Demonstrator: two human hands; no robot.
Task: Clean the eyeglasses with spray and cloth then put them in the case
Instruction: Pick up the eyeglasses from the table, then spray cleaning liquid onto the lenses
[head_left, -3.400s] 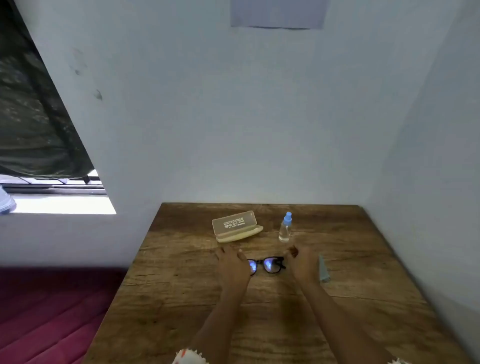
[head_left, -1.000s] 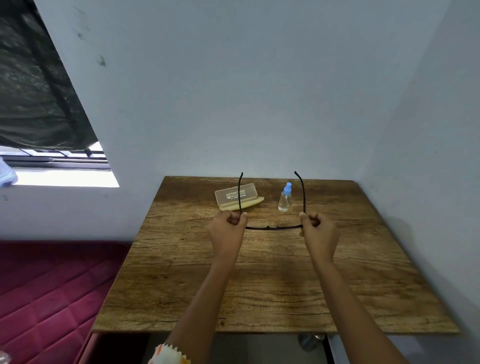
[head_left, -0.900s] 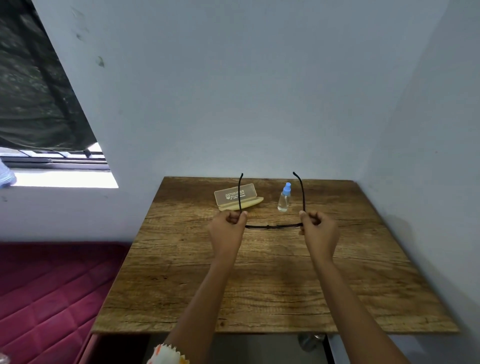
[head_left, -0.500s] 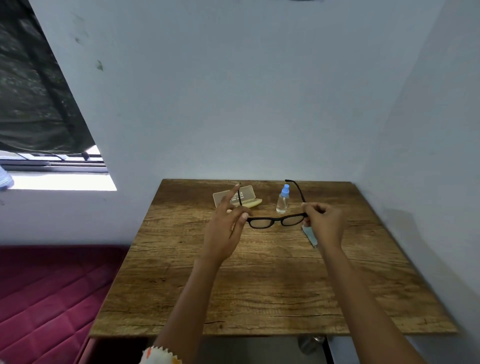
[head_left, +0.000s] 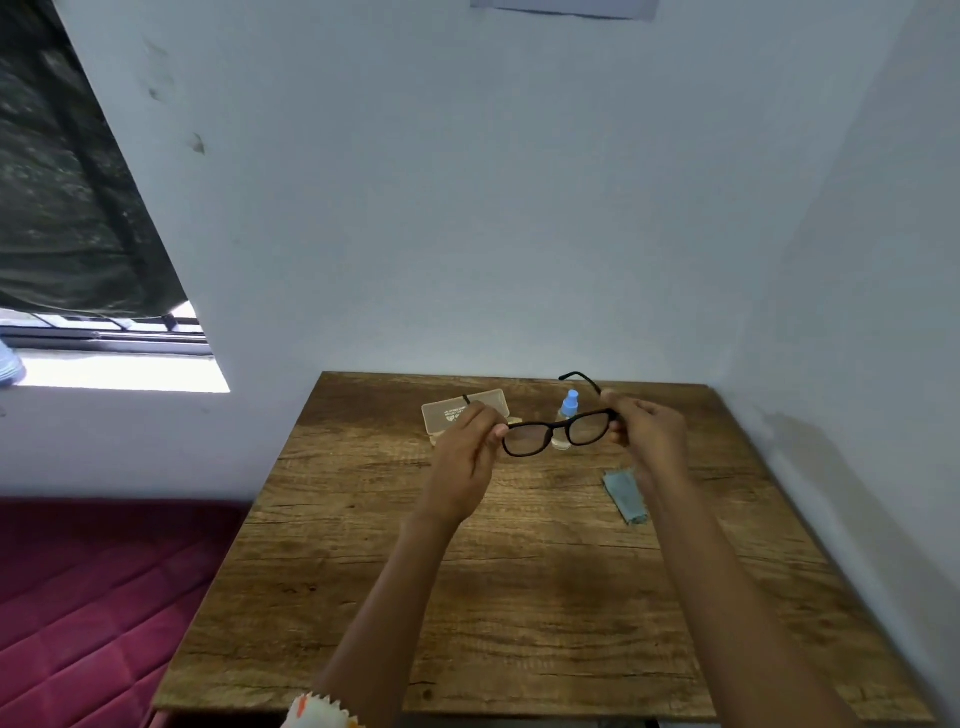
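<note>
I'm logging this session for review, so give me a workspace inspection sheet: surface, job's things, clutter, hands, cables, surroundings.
Surface: wooden table, set in a wall corner.
Job's things: eyeglasses held above the table, temples unfolded; case, lid up, and spray bottle at the back; cloth lying at the right.
Clutter: nothing seen.
Hands: left hand pinches the frame's left end; right hand grips its right end.
Cables: nothing seen.
Surroundings: pale walls; window at left; red quilted surface beside the table.

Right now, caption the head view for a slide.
Left hand and right hand hold glasses above table with case, spray and cloth.
</note>
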